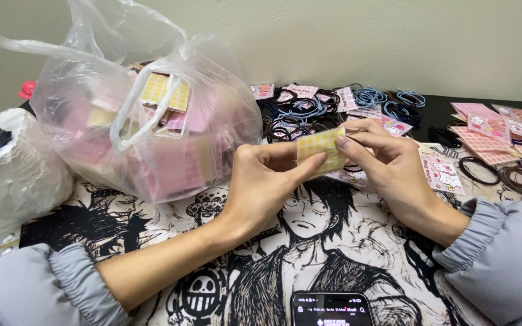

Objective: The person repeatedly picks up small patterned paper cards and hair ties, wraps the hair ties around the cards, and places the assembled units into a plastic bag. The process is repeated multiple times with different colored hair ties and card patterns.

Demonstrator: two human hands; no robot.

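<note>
A large clear plastic bag point(146, 115) full of pink and yellow checked cards stands at the left on the cartoon-print table cover point(309, 253), near enough to take from. Blue and dark hair ties point(333, 105) lie in a heap behind. The left hand point(261, 184) and right hand point(391, 163) together pinch one small yellow checked card point(318, 148), fingers closed on its edges, above the cover.
</note>
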